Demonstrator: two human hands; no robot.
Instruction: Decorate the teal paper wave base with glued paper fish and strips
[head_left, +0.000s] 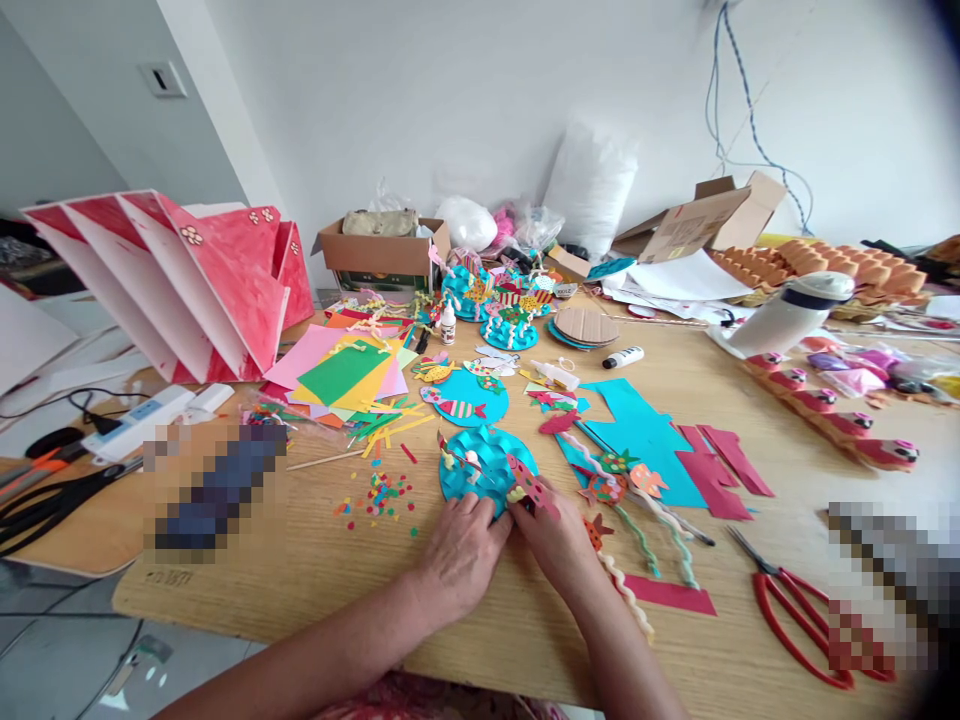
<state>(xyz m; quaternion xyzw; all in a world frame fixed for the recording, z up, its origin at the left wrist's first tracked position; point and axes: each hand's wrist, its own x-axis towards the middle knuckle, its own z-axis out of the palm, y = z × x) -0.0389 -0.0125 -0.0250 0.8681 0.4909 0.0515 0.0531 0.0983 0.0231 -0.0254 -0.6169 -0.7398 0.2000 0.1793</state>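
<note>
A round blue painted base (466, 462) with a bumpy, egg-carton-like top lies in front of me. My left hand (463, 555) grips its near edge, fingers curled and fingertips hidden. Beside it, touching, my right hand (556, 538) is closed around a pink paper fish (531, 484) at the base's right edge. Small twisted paper or yarn bits stand on the base's upper left. Just behind lies a flat blue disc (469, 392) bearing a striped paper fish. To the right of my right hand are orange paper fish (604, 488) with twisted yarn strips.
Colored dots (379, 497) lie to the left, near stacked colored paper (346, 370). Red-handled scissors (795, 610) rest at right, below blue cut paper (641, 435). Glue bottles (448, 325), finished blue pieces (510, 328) and cardboard discs (586, 326) stand farther back.
</note>
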